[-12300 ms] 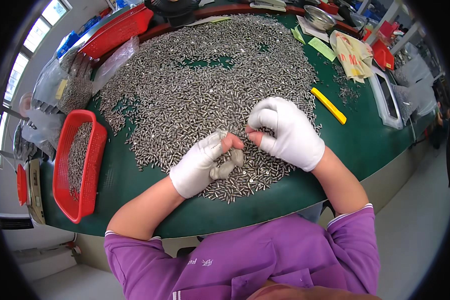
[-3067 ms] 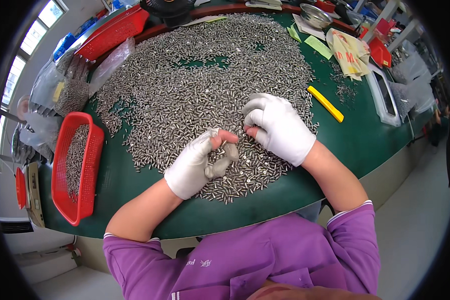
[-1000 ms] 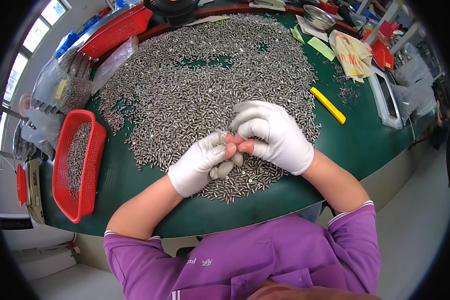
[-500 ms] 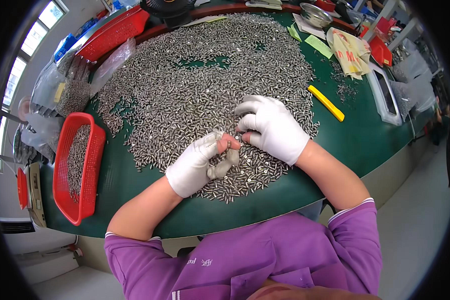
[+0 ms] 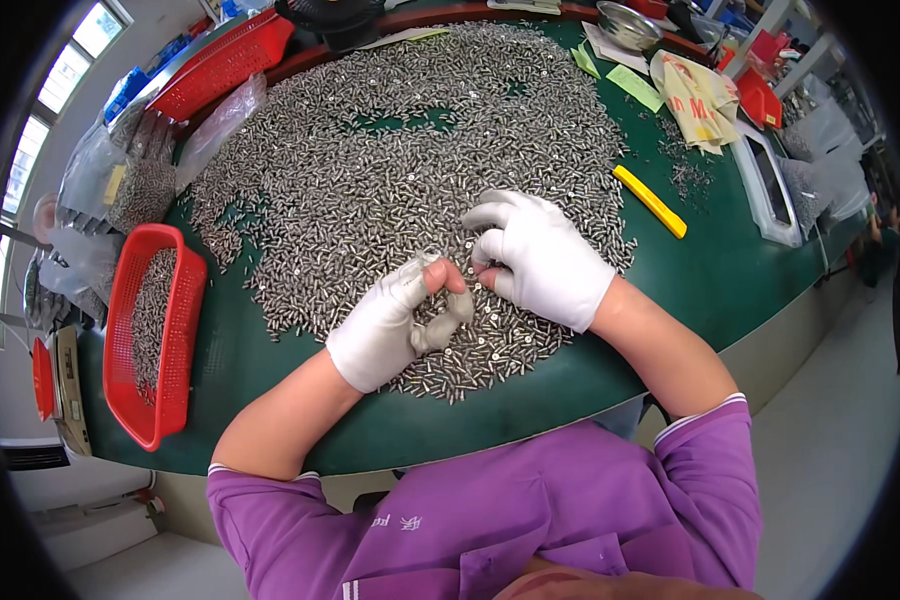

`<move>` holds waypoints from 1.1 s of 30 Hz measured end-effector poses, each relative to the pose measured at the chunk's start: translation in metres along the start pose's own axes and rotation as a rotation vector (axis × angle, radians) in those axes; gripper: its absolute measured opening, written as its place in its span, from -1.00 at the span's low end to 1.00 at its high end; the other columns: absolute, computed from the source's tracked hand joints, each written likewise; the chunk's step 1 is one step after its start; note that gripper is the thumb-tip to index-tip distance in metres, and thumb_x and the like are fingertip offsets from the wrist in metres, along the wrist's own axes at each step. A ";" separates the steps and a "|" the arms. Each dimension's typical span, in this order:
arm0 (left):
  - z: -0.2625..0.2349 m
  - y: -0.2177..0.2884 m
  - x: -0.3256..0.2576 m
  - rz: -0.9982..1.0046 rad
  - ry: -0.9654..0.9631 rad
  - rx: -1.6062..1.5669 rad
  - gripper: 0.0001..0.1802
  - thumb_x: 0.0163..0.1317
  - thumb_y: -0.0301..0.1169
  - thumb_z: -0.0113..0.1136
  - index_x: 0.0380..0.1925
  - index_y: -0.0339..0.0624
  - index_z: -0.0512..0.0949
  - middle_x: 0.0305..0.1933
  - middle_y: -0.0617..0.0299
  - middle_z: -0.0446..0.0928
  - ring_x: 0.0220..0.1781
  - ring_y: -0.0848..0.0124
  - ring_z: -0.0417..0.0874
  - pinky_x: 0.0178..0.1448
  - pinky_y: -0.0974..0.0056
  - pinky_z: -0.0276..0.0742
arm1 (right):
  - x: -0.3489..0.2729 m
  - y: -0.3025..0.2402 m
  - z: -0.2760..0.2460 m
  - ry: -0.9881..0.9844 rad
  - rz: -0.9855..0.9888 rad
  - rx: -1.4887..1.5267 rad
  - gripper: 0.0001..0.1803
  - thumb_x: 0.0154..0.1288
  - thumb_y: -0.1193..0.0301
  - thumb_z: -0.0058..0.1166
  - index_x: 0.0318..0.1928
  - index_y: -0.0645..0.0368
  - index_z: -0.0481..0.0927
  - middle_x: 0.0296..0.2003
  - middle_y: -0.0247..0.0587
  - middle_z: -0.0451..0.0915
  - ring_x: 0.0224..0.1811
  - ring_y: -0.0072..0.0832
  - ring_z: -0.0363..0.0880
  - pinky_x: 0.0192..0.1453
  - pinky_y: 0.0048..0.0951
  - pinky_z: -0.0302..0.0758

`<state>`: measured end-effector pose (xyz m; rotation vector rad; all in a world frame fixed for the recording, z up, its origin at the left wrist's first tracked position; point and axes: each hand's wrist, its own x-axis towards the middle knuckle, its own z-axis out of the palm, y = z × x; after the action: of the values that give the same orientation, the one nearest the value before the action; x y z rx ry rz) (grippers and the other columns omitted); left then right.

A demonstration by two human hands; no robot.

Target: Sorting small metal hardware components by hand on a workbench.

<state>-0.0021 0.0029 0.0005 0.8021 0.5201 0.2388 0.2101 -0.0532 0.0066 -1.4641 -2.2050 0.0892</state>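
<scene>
A broad layer of small silvery metal pieces (image 5: 350, 200), shaped like short screws, covers much of the green table (image 5: 270, 400). My left hand (image 5: 380, 325), in a white glove with some bare fingertips, is held over the near part of the layer. Its thumb and fingers curl together, and anything between them is too small to make out. Just to its right, my gloved right hand (image 5: 550, 260) reaches palm down, fingers bent and tips low among the pieces. What its fingertips pinch, if anything, is hidden. A narrow gap separates the two hands.
At the left stands a red perforated basket (image 5: 192, 330) with more pieces inside. Another red basket (image 5: 225, 70) and plastic bags (image 5: 140, 190) sit farther back. To the right lie a yellow-handled tool (image 5: 650, 200), a cloth bag (image 5: 695, 100) and a white frame (image 5: 767, 185).
My left fingertips have drawn slightly left, away from my right hand, so the gap between the hands is a little wider. My right hand stays nearly in place.
</scene>
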 end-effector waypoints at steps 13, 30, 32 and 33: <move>0.001 -0.005 0.002 0.029 -0.035 0.023 -0.78 0.30 -0.23 0.24 -0.17 -0.02 0.47 -0.32 0.35 0.54 -0.52 0.67 0.33 -0.48 0.55 0.17 | 0.005 -0.001 -0.002 0.179 -0.196 0.332 -0.83 0.12 0.36 0.20 -0.25 0.08 0.58 -0.09 -0.21 0.56 0.06 -0.10 0.52 0.06 -0.12 0.50; 0.002 0.000 -0.001 0.041 -0.001 -0.024 -0.71 0.35 -0.14 0.13 -0.11 -0.09 0.52 -0.31 0.32 0.50 -0.55 0.60 0.28 -0.48 0.52 0.12 | 0.004 0.002 0.000 0.062 -0.039 0.092 -0.82 -0.03 0.44 0.25 -0.37 0.12 0.53 -0.16 -0.24 0.57 0.08 -0.18 0.48 0.10 -0.16 0.45; 0.000 -0.001 -0.001 0.053 -0.017 -0.018 -0.71 0.35 -0.15 0.14 -0.11 -0.09 0.52 -0.30 0.32 0.50 -0.54 0.60 0.29 -0.47 0.53 0.14 | 0.005 0.002 -0.007 0.084 0.005 0.247 -0.84 0.05 0.46 0.22 -0.34 0.13 0.52 -0.11 -0.19 0.58 0.10 -0.14 0.49 0.15 -0.15 0.45; 0.000 -0.001 0.000 0.060 -0.045 -0.008 -0.71 0.34 -0.15 0.14 -0.11 -0.09 0.52 -0.28 0.32 0.51 -0.53 0.61 0.30 -0.46 0.54 0.15 | 0.003 0.002 -0.008 0.111 0.018 0.321 -0.85 0.09 0.43 0.22 -0.34 0.13 0.52 -0.08 -0.17 0.58 0.13 -0.13 0.48 0.19 -0.15 0.43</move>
<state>-0.0020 0.0020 -0.0001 0.8139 0.4531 0.2776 0.2142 -0.0516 0.0143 -1.2787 -1.9809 0.3432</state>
